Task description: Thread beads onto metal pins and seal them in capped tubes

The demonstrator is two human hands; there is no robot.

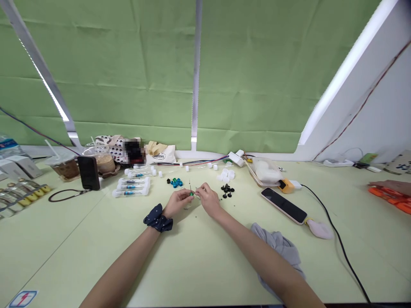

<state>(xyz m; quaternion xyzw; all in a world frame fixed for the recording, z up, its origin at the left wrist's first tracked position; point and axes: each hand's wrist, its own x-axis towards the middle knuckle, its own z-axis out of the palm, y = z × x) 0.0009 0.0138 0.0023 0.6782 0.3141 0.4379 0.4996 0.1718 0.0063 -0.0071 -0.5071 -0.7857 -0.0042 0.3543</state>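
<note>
Over the middle of the table, my left hand [176, 202] pinches a small green piece [192, 194] with a thin upright pin rising from it. Close on its right is my right hand [208, 199], fingertips pressed together at the same piece; whatever they grip is too small to make out. A dark dotted scrunchie [158, 219] circles my left wrist. Beyond my left hand lie several shiny blue and green pieces [176, 183]. Several black pieces [227, 189] sit just right of my right hand, with white caps [225, 174] behind them.
Clear tubes with white ends [132, 187] lie at the left, near a propped phone [88, 172] and drink cups [64, 166]. To the right are another phone [284, 205], a grey cloth [279, 244], a black cable [337, 235] and another person's hand [393, 185] by an orange object.
</note>
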